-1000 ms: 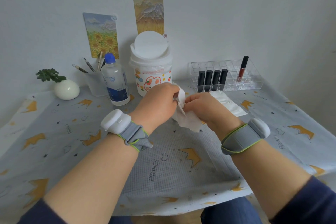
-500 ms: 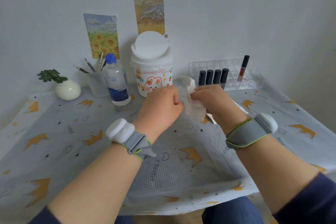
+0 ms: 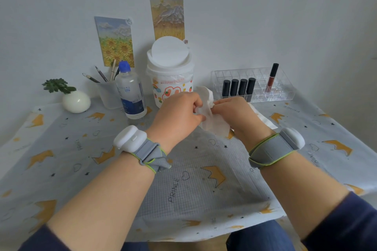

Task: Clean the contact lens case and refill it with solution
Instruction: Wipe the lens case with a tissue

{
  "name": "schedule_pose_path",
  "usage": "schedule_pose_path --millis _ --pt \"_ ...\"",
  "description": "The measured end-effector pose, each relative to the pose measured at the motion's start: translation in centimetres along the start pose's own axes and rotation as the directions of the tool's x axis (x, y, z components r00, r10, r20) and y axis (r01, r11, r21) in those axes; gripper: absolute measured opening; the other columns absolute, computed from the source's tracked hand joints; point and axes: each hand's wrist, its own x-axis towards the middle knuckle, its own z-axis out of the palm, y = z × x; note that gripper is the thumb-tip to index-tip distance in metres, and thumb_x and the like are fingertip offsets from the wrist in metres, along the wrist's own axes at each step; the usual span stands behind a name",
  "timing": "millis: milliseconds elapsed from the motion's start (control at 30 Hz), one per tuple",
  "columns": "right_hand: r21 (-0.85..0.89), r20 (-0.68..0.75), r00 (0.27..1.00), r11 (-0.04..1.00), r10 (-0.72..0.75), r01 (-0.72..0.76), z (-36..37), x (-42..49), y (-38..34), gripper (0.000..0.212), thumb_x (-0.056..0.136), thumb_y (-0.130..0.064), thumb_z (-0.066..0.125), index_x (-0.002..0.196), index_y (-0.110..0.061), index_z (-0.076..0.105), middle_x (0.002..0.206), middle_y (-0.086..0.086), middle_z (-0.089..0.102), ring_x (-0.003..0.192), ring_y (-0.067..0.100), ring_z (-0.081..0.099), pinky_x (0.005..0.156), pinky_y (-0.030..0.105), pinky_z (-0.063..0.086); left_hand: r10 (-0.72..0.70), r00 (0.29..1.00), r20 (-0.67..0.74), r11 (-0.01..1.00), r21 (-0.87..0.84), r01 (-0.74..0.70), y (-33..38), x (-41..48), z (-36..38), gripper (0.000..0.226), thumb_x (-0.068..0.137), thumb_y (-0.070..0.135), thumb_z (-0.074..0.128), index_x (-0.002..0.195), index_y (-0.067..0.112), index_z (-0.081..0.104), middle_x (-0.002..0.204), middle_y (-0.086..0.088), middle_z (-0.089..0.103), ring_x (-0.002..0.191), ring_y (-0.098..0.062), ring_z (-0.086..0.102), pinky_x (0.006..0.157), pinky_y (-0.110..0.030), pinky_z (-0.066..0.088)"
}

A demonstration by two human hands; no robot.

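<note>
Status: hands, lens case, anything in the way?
Left hand, right hand both pinching the white tissue. Lens case not visible. Solution bottle upright at left, capped; nothing blocks it.

Setting: home vanity/desk w/ crown-print cloth (image 3: 67,161). Evidence along rear edge: lipstick organizer (image 3: 265,87), cartoon mini bin (image 3: 170,79), pencil cup (image 3: 108,92), plant vase (image 3: 75,101); art cards (image 3: 115,42) on wall.

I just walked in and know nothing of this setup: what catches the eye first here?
Mid-table, the left hand and right hand both pinch a crumpled white tissue held between them. Behind them stands a white swing-lid bin with cartoon prints, a blue-capped clear bottle to its left and a clear organizer with four black lipsticks to its right.
</note>
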Motion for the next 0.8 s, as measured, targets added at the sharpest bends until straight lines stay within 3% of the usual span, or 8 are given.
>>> schedule_pose_path --millis 100,200,300,367,500,633,733,800 --pt "0.007 0.009 1.000 1.000 -0.001 0.001 0.2 0.1 0.3 0.016 0.080 -0.002 0.066 0.090 -0.005 0.077 0.067 0.007 0.066 0.061 0.019 0.058 0.054 0.024 0.045 -0.008 1.000 0.012 1.000 0.009 0.008 0.1 0.0 0.1 0.024 0.071 0.025 0.079 0.091 0.019 0.068 0.084 0.005 0.063 0.079 -0.015 0.059 0.075 -0.032 0.051" --pt "0.039 0.081 0.997 0.999 -0.004 0.001 0.0 0.1 0.4 0.013 0.082 -0.006 0.068 0.090 -0.009 0.078 0.062 0.002 0.067 0.053 0.012 0.060 0.049 0.022 0.045 -0.033 0.999 0.020 0.999 0.008 0.033 -0.4 0.1 0.0 0.023 0.070 0.023 0.078 0.091 0.020 0.068 0.084 0.004 0.064 0.081 -0.017 0.060 0.076 -0.033 0.051" --pt "0.095 0.168 0.986 0.995 0.011 -0.027 -0.4 0.4 0.4 0.015 0.087 -0.013 0.066 0.099 -0.010 0.075 0.080 0.007 0.071 0.068 0.017 0.064 0.063 0.029 0.053 -0.049 0.999 -0.013 0.999 -0.013 0.049 -1.0 0.2 -0.3 0.021 0.070 0.020 0.077 0.089 0.017 0.069 0.082 0.002 0.065 0.079 -0.019 0.061 0.077 -0.036 0.052" --pt "0.092 0.175 0.985 0.996 -0.001 -0.016 -0.7 0.5 0.4 0.014 0.088 -0.016 0.065 0.097 -0.012 0.075 0.080 0.006 0.071 0.068 0.017 0.063 0.065 0.031 0.051 -0.055 0.997 -0.048 0.998 -0.034 0.054 -1.4 0.3 -0.5 0.017 0.070 0.019 0.076 0.085 0.017 0.067 0.080 0.002 0.065 0.077 -0.019 0.061 0.075 -0.038 0.052" --pt "0.074 0.086 0.996 0.997 -0.015 0.009 -1.3 0.6 0.4 0.012 0.086 -0.015 0.067 0.093 -0.014 0.076 0.081 0.005 0.071 0.070 0.019 0.062 0.064 0.031 0.051 -0.085 0.992 -0.096 0.996 -0.041 0.081 -1.9 0.3 -0.5 0.013 0.072 0.022 0.075 0.081 0.021 0.066 0.081 0.002 0.064 0.074 -0.017 0.060 0.073 -0.038 0.053" --pt "0.018 -0.012 1.000 1.000 -0.024 0.024 -1.4 0.5 0.3 0.023 0.089 -0.004 0.056 0.094 -0.016 0.075 0.077 0.007 0.066 0.058 0.019 0.054 0.046 0.023 0.047 -0.084 0.992 -0.098 0.996 -0.035 0.081 -1.9 0.3 -0.5 0.013 0.073 0.024 0.074 0.083 0.021 0.066 0.082 0.003 0.064 0.074 -0.016 0.060 0.072 -0.037 0.053" --pt "-0.001 -0.073 0.997 1.000 -0.028 0.028 -1.2 0.5 0.4 0.033 0.091 -0.002 0.051 0.080 -0.024 0.072 0.072 0.005 0.065 0.059 0.020 0.053 0.053 0.028 0.045 -0.086 0.992 -0.098 0.996 -0.038 0.082 -1.8 0.3 -0.4 0.013 0.073 0.025 0.074 0.082 0.022 0.065 0.081 0.003 0.064 0.075 -0.016 0.060 0.072 -0.037 0.053" --pt "-0.010 -0.102 0.994 0.999 -0.034 0.034 -1.1 0.7 0.5 0.033 0.092 -0.001 0.048 0.078 -0.020 0.071 0.068 0.002 0.061 0.058 0.016 0.052 0.052 0.025 0.042 -0.085 0.992 -0.095 0.996 -0.041 0.081 -1.7 0.2 -0.5 0.014 0.073 0.025 0.075 0.083 0.021 0.066 0.080 0.004 0.064 0.075 -0.015 0.060 0.072 -0.036 0.053"
